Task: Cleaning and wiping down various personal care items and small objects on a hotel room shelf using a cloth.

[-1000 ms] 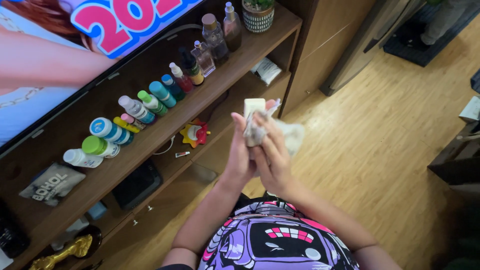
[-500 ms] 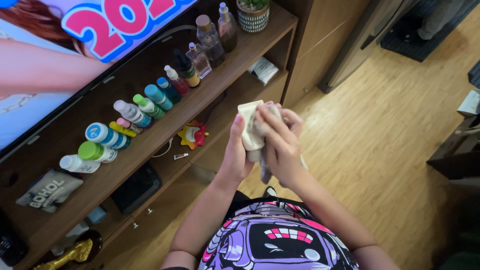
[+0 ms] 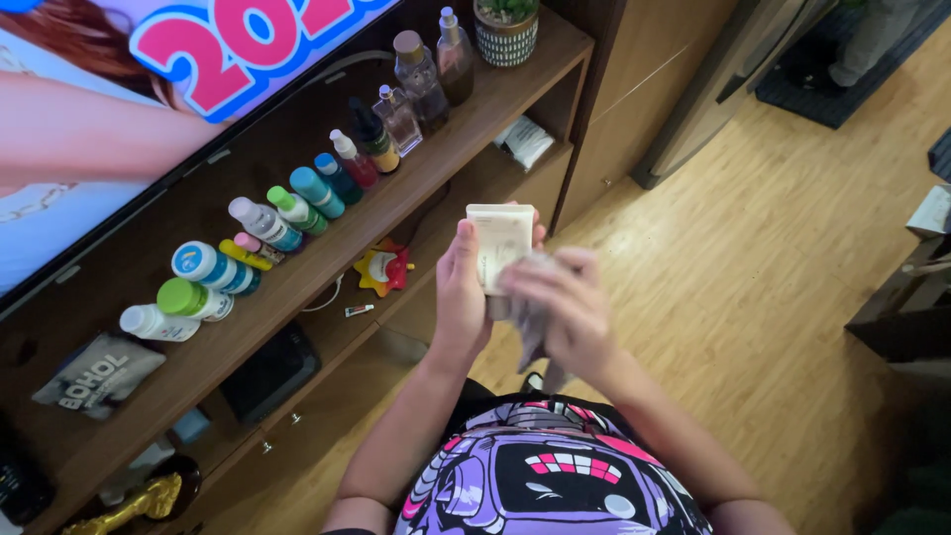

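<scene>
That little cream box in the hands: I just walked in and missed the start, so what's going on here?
A person standing by a dark wooden shelf unit holds a small cream rectangular box upright in the left hand. The right hand presses a crumpled grey cloth against the box's lower front, as if wiping it. On the shelf top, beside the box, a row of small colourful bottles stands below a large screen.
</scene>
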